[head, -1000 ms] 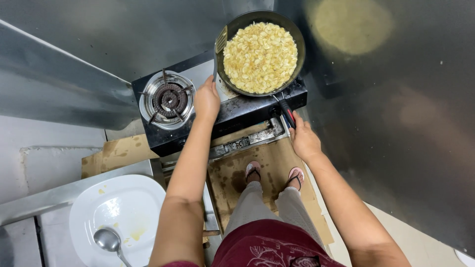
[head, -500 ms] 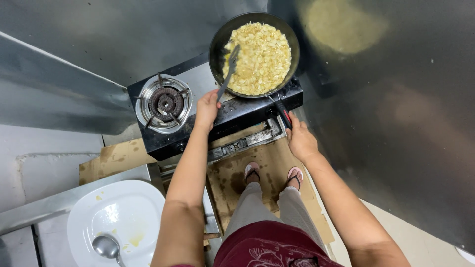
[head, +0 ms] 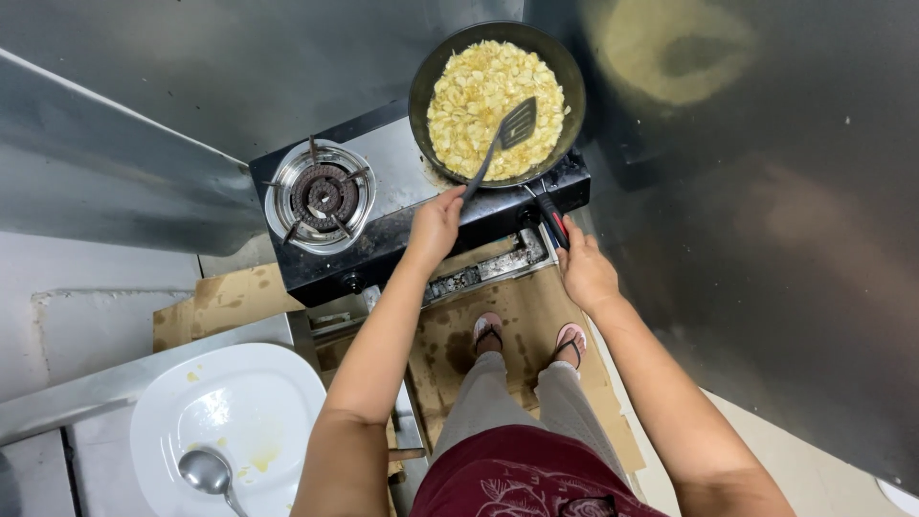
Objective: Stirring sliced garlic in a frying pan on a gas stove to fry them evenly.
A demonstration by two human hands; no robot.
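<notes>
Both grips are closed: my left hand [head: 436,225] wraps the spatula [head: 504,137] handle at its near end, and my right hand [head: 584,273] clasps the red-and-black handle [head: 552,213] of the pan [head: 498,101]. Nearest me, down by my left elbow, a white plate [head: 230,426] smeared with yellow holds a spoon [head: 209,474], well apart from either hand. Under my arms lie cardboard [head: 507,316] and my sandalled feet. Just beyond my left knuckles is the black stove [head: 402,206], its unused burner [head: 321,191] off to the left of that hand. From my left grip the spatula runs up and to the right, its slotted blade lying on the yellow food [head: 479,96] near the pan's middle. The pan sits on the far right burner, straight ahead of my right hand. As I judge it, stirring goes best if I keep the right hand firm so the pan cannot slide, hold the blade flat against the bottom, and sweep from the rim inward so nothing spills over the edge.
</notes>
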